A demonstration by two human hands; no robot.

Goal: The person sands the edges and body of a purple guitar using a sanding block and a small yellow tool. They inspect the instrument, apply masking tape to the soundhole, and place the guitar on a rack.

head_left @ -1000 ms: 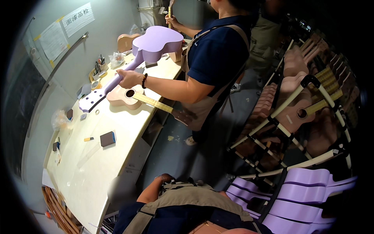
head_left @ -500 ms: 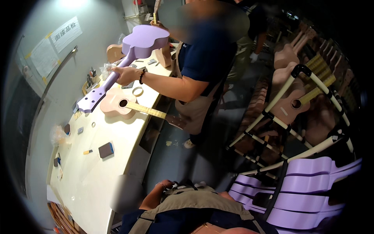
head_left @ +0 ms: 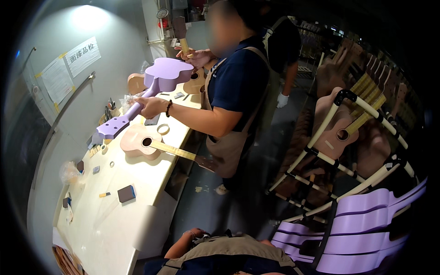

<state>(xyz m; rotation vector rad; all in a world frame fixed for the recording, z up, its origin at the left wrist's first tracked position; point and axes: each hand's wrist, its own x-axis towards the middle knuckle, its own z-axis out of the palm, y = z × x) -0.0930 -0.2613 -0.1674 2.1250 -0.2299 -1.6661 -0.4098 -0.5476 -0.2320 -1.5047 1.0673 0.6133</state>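
Tan apron (head_left: 243,251) closest, at wearer's waist. Left hand (head_left: 196,232) curled near its left edge; can't tell if clamped on anything. Right hand out of view; can't tell if together with left. Purple instruments (head_left: 360,229) stacked lower right. Pale workbench (head_left: 110,224) on left, dark blue-edged block (head_left: 126,194) lying on it. Farther along: bare-wood ukulele (head_left: 137,142) soundhole up, neck past bench edge. To the right: cream-pipe rack (head_left: 323,126) with unfinished instruments. Beyond: co-worker's hand (head_left: 153,107) around neck of purple ukulele (head_left: 167,73). Farther back: second person's white glove (head_left: 282,100).
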